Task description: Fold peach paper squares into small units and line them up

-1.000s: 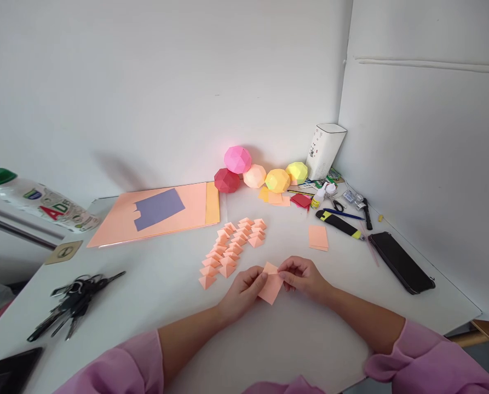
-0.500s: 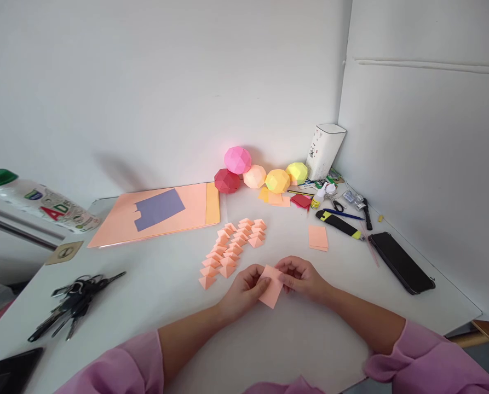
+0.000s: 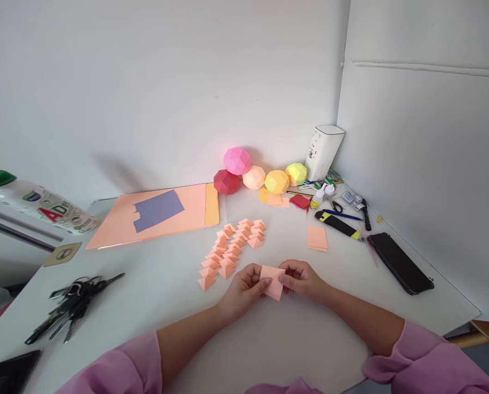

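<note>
A small peach paper sheet (image 3: 274,287) is pinched between both hands near the front of the table. My left hand (image 3: 245,290) grips its left side, thumb on top and fingers curled behind. At its right edge my right hand (image 3: 304,280) pinches it the same way; some of those fingers are hidden. Several folded peach paper pieces (image 3: 226,268) stand in rows just beyond my left hand. To the right, beyond my right hand, lies a small stack of flat peach paper (image 3: 317,237).
Faceted paper balls (image 3: 236,161) sit against the wall. A black phone (image 3: 400,262) and a utility knife (image 3: 338,225) lie right; a bunch of keys (image 3: 78,298) and a white bottle (image 3: 39,205) are left. Large peach sheets (image 3: 116,213) lie at the back left.
The paper has been turned between my hands, so its top edge now runs nearly level. My right hand has shifted slightly; both hands still hold the sheet.
</note>
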A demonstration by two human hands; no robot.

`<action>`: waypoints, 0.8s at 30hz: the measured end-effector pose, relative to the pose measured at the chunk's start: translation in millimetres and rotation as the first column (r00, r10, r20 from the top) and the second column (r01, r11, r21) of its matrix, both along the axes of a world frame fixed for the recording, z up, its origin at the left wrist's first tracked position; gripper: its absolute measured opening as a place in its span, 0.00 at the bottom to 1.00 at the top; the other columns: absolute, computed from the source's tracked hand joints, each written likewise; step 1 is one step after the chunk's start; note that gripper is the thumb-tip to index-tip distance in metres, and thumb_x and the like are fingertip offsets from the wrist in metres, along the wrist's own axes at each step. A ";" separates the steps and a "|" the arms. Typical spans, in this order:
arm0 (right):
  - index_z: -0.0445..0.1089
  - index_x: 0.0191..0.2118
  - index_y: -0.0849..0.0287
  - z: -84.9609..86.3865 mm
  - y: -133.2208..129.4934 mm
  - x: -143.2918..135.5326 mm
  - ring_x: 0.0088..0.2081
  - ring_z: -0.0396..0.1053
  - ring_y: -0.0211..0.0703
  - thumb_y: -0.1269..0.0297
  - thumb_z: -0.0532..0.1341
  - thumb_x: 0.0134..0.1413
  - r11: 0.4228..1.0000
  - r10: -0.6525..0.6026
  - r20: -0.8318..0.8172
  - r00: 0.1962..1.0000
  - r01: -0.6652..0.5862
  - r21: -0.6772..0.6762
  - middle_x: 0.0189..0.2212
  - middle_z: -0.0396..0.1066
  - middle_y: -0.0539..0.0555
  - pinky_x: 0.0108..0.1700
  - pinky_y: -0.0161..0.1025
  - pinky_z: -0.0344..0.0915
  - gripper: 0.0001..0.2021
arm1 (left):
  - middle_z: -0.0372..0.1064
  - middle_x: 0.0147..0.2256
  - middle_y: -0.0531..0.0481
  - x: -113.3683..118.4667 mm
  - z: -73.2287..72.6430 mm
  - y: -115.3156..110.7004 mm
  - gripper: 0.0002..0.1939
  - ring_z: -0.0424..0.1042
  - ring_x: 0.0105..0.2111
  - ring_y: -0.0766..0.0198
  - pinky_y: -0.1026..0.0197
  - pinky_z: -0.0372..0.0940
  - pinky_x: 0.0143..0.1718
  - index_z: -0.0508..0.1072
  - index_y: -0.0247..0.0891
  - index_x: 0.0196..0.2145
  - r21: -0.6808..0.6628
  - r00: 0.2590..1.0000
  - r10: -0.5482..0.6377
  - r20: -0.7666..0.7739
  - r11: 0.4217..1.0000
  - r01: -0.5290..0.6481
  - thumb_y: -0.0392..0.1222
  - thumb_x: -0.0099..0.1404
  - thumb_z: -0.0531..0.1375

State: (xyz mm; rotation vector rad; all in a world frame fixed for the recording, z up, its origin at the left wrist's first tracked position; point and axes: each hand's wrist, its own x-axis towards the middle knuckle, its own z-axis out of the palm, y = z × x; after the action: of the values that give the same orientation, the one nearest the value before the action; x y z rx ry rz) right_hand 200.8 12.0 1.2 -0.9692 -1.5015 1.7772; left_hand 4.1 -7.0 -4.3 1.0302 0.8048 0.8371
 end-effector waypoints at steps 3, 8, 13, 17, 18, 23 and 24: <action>0.67 0.29 0.63 -0.7 0.7 0.2 0.24 0.62 0.34 0.56 0.61 0.54 0.999 0.026 -0.018 0.999 -0.026 0.028 0.23 0.63 0.49 0.25 0.32 0.54 0.13 | 0.75 0.30 0.49 0.8 3.4 -1.3 0.12 0.74 0.31 0.63 0.63 0.65 0.30 0.65 0.36 0.33 -0.025 1.000 -0.027 0.015 0.999 0.027 0.48 0.61 0.60; 0.66 0.27 0.63 0.2 0.9 -0.6 0.24 0.60 0.34 0.56 0.60 0.54 0.998 0.041 -0.041 0.998 -0.039 0.043 0.23 0.62 0.49 0.26 0.32 0.55 0.14 | 0.74 0.33 0.46 1.2 7.3 -2.3 0.14 0.73 0.33 0.62 0.60 0.66 0.33 0.66 0.36 0.39 -0.022 0.998 -0.051 0.025 0.998 0.052 0.48 0.61 0.60; 0.64 0.27 0.63 3.1 -1.2 -1.1 0.25 0.60 0.35 0.56 0.59 0.54 0.997 0.058 -0.020 0.998 -0.056 0.053 0.23 0.62 0.49 0.26 0.33 0.55 0.14 | 0.69 0.31 0.51 0.4 4.4 -3.1 0.12 0.69 0.30 0.66 0.64 0.62 0.30 0.64 0.37 0.34 0.003 0.999 -0.038 0.034 0.999 0.038 0.47 0.60 0.61; 0.65 0.30 0.62 4.4 -3.7 -2.5 0.25 0.58 0.34 0.56 0.61 0.52 0.990 0.077 0.090 0.993 -0.087 0.109 0.24 0.61 0.49 0.26 0.32 0.54 0.13 | 0.63 0.24 0.56 0.4 2.2 -1.8 0.16 0.62 0.24 0.71 0.67 0.56 0.24 0.61 0.37 0.27 0.025 1.000 -0.003 0.000 1.000 0.003 0.50 0.59 0.60; 0.65 0.30 0.62 4.6 -4.3 -3.2 0.25 0.57 0.34 0.56 0.62 0.50 0.988 0.074 0.116 0.991 -0.088 0.125 0.24 0.60 0.48 0.26 0.32 0.54 0.13 | 0.62 0.24 0.56 0.5 2.3 -1.2 0.16 0.62 0.24 0.70 0.67 0.56 0.25 0.61 0.37 0.27 0.023 1.000 0.015 0.008 1.000 -0.015 0.51 0.59 0.60; 0.67 0.31 0.62 6.4 -4.6 -4.7 0.27 0.58 0.35 0.55 0.63 0.49 0.981 0.040 0.137 0.990 -0.065 0.180 0.27 0.62 0.50 0.28 0.33 0.56 0.14 | 0.62 0.24 0.56 0.0 4.1 0.3 0.17 0.61 0.24 0.70 0.67 0.55 0.25 0.62 0.37 0.28 0.023 0.998 0.065 0.002 0.998 -0.065 0.53 0.58 0.61; 0.66 0.31 0.62 6.7 -4.0 -4.3 0.26 0.58 0.35 0.54 0.62 0.50 0.986 0.032 0.112 0.993 -0.050 0.158 0.27 0.62 0.50 0.28 0.33 0.57 0.14 | 0.62 0.23 0.57 -0.5 4.3 0.1 0.17 0.60 0.23 0.71 0.67 0.55 0.24 0.62 0.37 0.28 0.015 0.998 0.060 -0.016 0.998 -0.060 0.53 0.58 0.61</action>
State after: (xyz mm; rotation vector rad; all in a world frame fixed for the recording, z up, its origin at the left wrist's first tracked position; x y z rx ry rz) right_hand 196.5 8.0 7.9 -0.9740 -1.7157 1.6252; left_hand 3.6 -6.9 -0.1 1.0317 0.8484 0.8878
